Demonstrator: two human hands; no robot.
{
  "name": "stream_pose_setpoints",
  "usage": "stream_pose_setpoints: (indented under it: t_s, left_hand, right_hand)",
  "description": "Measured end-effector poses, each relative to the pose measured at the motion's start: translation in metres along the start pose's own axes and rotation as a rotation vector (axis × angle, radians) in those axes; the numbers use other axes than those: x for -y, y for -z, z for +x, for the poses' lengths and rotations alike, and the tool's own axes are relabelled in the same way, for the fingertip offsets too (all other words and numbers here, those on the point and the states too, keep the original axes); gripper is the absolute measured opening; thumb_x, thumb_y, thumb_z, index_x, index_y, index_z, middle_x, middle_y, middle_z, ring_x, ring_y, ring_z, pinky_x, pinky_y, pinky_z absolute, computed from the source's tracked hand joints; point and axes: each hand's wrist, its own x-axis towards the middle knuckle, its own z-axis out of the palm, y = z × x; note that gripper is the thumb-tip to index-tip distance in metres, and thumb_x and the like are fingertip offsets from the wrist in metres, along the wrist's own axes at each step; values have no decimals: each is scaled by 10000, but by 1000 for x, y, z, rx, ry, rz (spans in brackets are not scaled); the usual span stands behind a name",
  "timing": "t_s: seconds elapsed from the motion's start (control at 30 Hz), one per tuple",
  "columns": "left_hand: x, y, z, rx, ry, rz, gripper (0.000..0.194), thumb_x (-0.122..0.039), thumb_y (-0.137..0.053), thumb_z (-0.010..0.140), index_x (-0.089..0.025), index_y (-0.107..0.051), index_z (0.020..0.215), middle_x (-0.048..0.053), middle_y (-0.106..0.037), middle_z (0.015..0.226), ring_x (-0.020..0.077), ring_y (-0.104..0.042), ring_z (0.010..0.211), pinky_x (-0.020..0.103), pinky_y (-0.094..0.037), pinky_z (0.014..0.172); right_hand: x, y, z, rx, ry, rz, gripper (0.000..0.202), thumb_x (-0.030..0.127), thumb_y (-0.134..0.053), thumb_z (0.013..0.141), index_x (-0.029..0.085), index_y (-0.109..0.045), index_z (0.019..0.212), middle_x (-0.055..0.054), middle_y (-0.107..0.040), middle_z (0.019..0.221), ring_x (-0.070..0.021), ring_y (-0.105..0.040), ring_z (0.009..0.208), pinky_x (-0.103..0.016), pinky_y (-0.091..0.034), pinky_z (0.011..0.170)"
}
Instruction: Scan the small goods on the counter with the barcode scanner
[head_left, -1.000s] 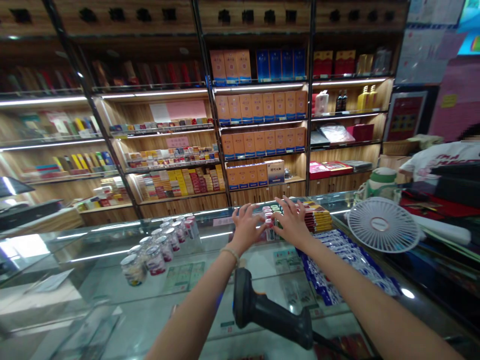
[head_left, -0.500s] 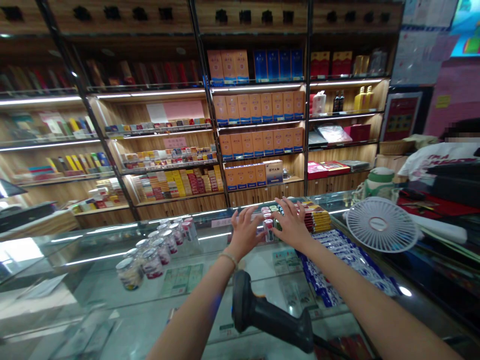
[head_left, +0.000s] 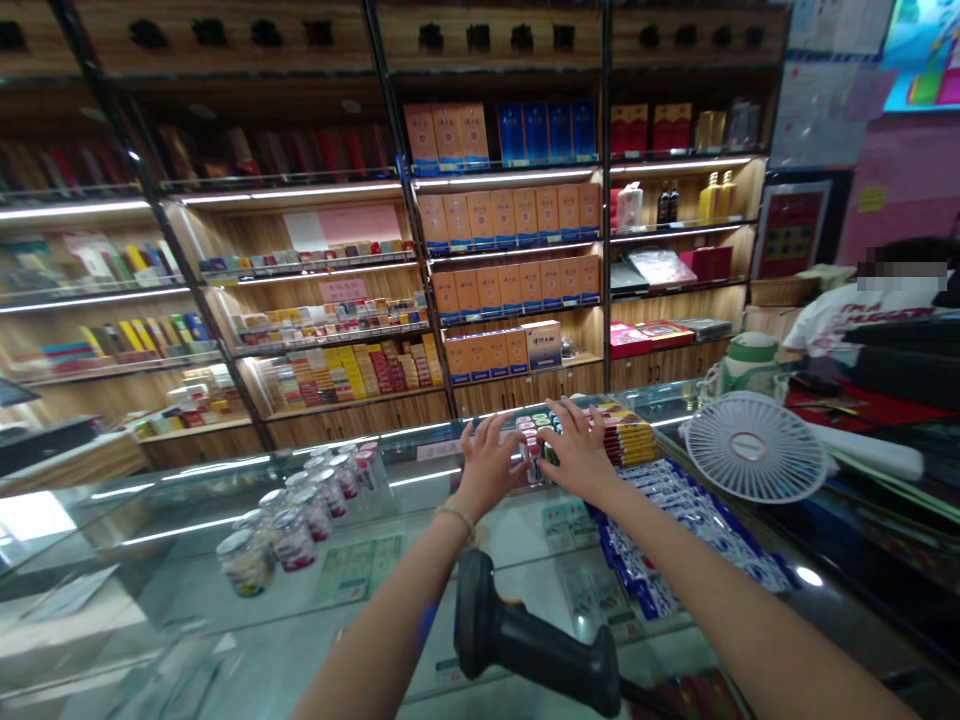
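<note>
Small pink-and-white and green containers (head_left: 534,465) stand in a group on the glass counter. My left hand (head_left: 491,465), a band at its wrist, is at the left side of this group with its fingers spread and bent. On the right side, my right hand (head_left: 577,450) is over the green ones, fingers apart. The fingers hide part of the group, and whether they touch it is hard to tell. Beside my right hand lies a stack of yellow-and-red packs (head_left: 634,438). Blue-and-white packets (head_left: 694,535) are spread under and beyond my right forearm.
A black handheld scanner (head_left: 532,640) lies near the front, between my forearms. Rows of clear jars (head_left: 292,535) stand at the left. A white fan (head_left: 754,447) and a green-and-white jug (head_left: 750,362) are at the right. A person in a white shirt (head_left: 832,315) is at the far right.
The view has shifted slightly, so most things appear a little further left. My hands stay around the small containers, and now sit marginally closer together.
</note>
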Motion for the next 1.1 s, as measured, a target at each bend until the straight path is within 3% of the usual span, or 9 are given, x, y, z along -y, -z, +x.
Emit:
stream_pose_setpoints:
  t_s: [0.33,0.5,0.7,0.87,1.1]
  left_hand:
    - [-1,1,-1,48,54,1,397,-407,-740,807,-321,-638,1181,69,-504,1484,299,-405,1398,556,-150,1193]
    - [6,8,-8,69,22,71,726,-464,-718,815,-332,-440,1474,102,-389,1586,323,-301,1478,567,-92,1215]
    - [12,19,-15,65,14,144,749,-532,-627,871,-341,-343,1537,102,-329,1622,326,-229,1515,592,-19,1220]
    - [16,39,-21,62,58,159,695,-513,-610,890,-337,-376,1520,91,-342,1617,323,-241,1509,602,-44,1219]
    - [35,88,-40,25,133,207,587,-449,-584,919,-349,-440,1479,90,-417,1567,305,-303,1477,592,-65,1219]
  right_hand:
    - [-2,-4,0,-15,8,-18,360,424,-648,839,262,-671,1160,-123,-381,1580,-345,-245,1472,-616,-69,1176]
    - [-3,-4,-2,-30,9,-32,547,493,-619,858,284,-573,1362,-121,-323,1614,-356,-200,1490,-626,-47,1174]
    - [-3,-3,-4,6,12,-85,635,535,-603,869,334,-483,1458,-87,-255,1648,-360,-120,1516,-642,-1,1176]
    - [0,-2,-5,-24,9,-61,590,527,-587,892,344,-499,1445,-94,-300,1630,-342,-178,1506,-638,-15,1178]
    - [22,2,-5,-114,73,-38,502,503,-557,919,355,-552,1399,-84,-372,1595,-323,-234,1486,-611,-47,1183]
